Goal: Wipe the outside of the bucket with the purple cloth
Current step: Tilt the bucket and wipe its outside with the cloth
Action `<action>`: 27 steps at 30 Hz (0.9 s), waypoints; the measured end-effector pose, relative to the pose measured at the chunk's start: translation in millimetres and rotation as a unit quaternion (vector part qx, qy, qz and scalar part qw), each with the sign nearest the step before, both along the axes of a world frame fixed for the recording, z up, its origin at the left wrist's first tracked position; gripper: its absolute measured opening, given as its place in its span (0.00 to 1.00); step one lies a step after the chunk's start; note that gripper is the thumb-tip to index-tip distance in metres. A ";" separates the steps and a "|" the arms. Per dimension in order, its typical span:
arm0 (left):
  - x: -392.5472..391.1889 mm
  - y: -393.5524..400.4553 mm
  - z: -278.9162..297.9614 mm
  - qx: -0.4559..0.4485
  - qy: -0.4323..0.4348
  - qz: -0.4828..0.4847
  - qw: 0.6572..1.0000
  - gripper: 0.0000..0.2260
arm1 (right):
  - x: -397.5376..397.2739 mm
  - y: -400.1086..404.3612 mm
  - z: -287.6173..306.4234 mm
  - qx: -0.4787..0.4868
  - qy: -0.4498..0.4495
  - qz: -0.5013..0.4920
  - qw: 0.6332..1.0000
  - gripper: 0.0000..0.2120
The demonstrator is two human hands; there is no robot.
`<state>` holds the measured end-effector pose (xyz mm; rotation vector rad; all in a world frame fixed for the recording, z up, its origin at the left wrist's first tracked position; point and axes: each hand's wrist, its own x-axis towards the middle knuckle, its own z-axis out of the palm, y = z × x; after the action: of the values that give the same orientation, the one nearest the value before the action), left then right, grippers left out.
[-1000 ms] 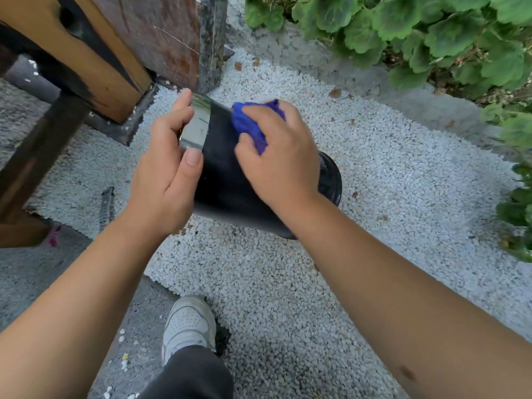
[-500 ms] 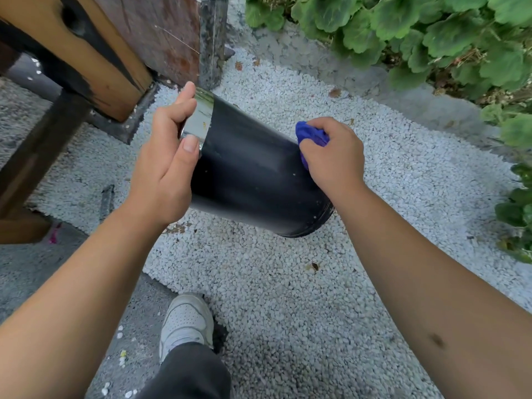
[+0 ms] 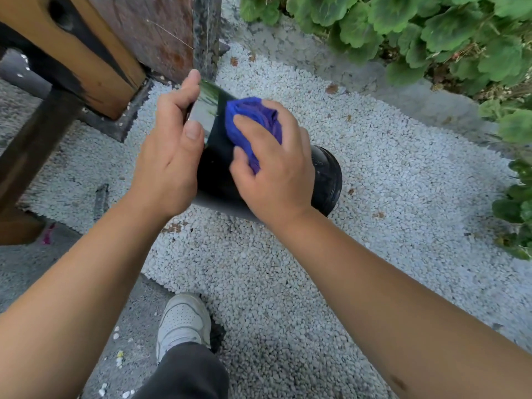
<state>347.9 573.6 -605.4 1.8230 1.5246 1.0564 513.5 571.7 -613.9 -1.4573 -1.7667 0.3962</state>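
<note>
Both hands up over white gravel. Left hand (image 3: pixel 169 156) curled round the shiny metal end of the tilted black cylindrical bucket (image 3: pixel 216 168), thumb flat along its near side, fingertips hooked over the far edge. Right hand (image 3: pixel 276 168) just beside it, gripping the bunched purple cloth (image 3: pixel 253 119), fingers and thumb pinched into the folds, pressing the wad against the bucket's upper outer wall close to the metal band. Bucket held off the ground between the two hands, lying nearly on its side, metal end up and left, dark rounded end (image 3: pixel 328 180) down and right, past the right wrist.

Nearest, at bottom: white sneaker (image 3: pixel 181 321) and dark grey trouser leg (image 3: pixel 190 372) on grey speckled concrete (image 3: pixel 34 266). Beyond, under the bucket: bed of small white gravel (image 3: pixel 374 174), a few brown leaf scraps scattered on it. Farther left: orange-brown wooden beam (image 3: pixel 72 50) with black edging, a rust-coloured stone slab (image 3: pixel 155 30) behind. Farthest, top right: broad green leafy plants (image 3: pixel 417 33) along a pale concrete strip (image 3: pixel 331 64).
</note>
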 end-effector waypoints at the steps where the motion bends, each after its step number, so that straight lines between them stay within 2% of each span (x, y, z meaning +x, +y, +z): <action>1: -2.4 1.6 1.4 -0.014 -0.006 0.019 1.000 0.27 | 5.3 1.3 -6.1 -0.015 -0.001 -0.010 1.000 0.16; 3: -7.4 2.2 3.7 -0.041 -0.025 0.047 0.998 0.25 | 16.1 4.0 -16.5 -0.046 -0.006 -0.030 0.998 0.17; 5: -9.2 0.6 7.3 -0.054 -0.003 0.043 0.998 0.31 | 27.9 7.7 -26.8 -0.067 -0.015 -0.052 0.996 0.18; 10: -19.5 -5.7 11.4 -0.044 0.053 0.002 0.998 0.33 | 59.5 16.7 -46.3 -0.167 -0.002 -0.122 0.978 0.20; 13: -19.7 -15.3 11.1 -0.033 0.061 0.013 0.997 0.32 | 74.3 21.3 -51.3 -0.188 -0.001 -0.114 0.976 0.21; 16: -14.5 -28.9 5.1 -0.054 0.037 0.096 0.993 0.28 | 78.0 24.5 -51.9 -0.197 0.028 -0.108 0.974 0.20; 18: -10.3 -36.7 -1.0 -0.071 0.045 0.194 0.977 0.16 | 77.4 25.3 -51.7 -0.208 0.056 -0.115 0.970 0.18; 19: -8.0 -38.5 -2.5 -0.076 0.058 0.222 0.970 0.14 | 77.3 26.4 -51.0 -0.216 0.071 -0.118 0.967 0.18; 22: -5.1 -37.8 -2.5 -0.081 0.055 0.222 0.970 0.21 | 79.6 34.6 -46.8 -0.238 0.097 -0.116 0.960 0.16; 27: -0.2 -33.7 14.3 -0.072 0.058 0.215 0.972 0.20 | 84.8 44.6 -38.4 -0.260 0.113 -0.097 0.954 0.12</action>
<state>347.7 539.8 -591.1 1.5124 2.0721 1.0067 598.4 616.3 -652.3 -1.8410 -1.3755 0.9367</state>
